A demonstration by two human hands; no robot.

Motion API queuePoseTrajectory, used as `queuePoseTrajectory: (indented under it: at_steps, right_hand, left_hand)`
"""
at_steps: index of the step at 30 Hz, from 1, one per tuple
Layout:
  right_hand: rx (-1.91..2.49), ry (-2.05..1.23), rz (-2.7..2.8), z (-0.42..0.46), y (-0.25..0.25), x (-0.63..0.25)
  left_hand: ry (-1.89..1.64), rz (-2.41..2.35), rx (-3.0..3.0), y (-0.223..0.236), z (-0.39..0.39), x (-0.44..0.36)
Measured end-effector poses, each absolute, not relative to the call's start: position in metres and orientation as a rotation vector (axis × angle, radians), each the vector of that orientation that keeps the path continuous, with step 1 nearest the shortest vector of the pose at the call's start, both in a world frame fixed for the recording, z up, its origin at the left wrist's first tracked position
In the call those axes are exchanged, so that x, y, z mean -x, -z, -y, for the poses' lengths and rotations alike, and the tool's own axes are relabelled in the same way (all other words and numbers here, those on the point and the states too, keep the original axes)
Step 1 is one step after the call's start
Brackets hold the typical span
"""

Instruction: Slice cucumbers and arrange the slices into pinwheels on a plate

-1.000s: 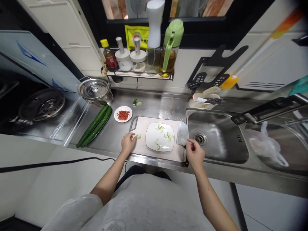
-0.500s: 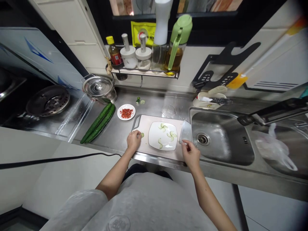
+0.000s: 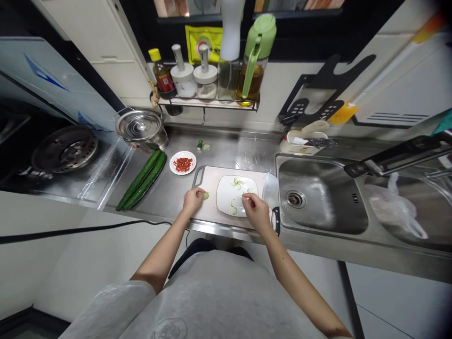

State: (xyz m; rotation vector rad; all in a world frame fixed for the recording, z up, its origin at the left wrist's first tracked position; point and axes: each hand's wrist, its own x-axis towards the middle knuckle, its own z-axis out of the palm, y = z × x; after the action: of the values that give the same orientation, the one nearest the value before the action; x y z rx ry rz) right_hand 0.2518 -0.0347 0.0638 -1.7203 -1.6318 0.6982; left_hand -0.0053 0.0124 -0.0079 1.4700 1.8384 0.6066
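A white square plate [image 3: 226,197] with thin cucumber slices [image 3: 237,181] fanned on it sits on a pale cutting board [image 3: 212,179]. My left hand [image 3: 192,200] rests on the board's left part, fingers curled at a cucumber slice [image 3: 205,195]. Over the plate's right side my right hand [image 3: 256,211] pinches at the slices there; what sits between the fingertips is too small to make out. A cleaver [image 3: 271,190] lies at the board's right edge, beside the sink, with no hand on it.
Two whole cucumbers [image 3: 141,180] lie left of the board, near a steel pot [image 3: 140,128] and a small dish of red bits [image 3: 182,163]. Condiment bottles [image 3: 212,70] stand on a rack behind. A steel sink [image 3: 318,207] is to the right, a stove [image 3: 63,150] far left.
My right hand has left the cleaver at the board's right edge and moved left over the plate. My left hand has stayed by the slice on the board.
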Motion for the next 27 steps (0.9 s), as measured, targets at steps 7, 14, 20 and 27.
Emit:
queuePoseTrajectory:
  at_steps: [7, 14, 20, 27]
  right_hand:
    - [1.764, -0.711, 1.656, 0.044, -0.059, -0.256]
    - [1.777, -0.705, 1.656, 0.046, -0.056, -0.256]
    - [1.724, -0.779, 1.732, 0.034, -0.059, -0.233]
    - [1.699, -0.823, 1.778, 0.029, -0.061, -0.222]
  left_hand:
    - [-0.354, -1.959, -1.973, 0.002, 0.005, -0.006]
    - [-0.548, -1.935, -1.690, 0.004, 0.002, 0.001]
    - [-0.580, -1.836, -1.670, 0.007, -0.004, 0.008]
    - [-0.564, -1.846, -1.744, 0.014, -0.006, 0.002]
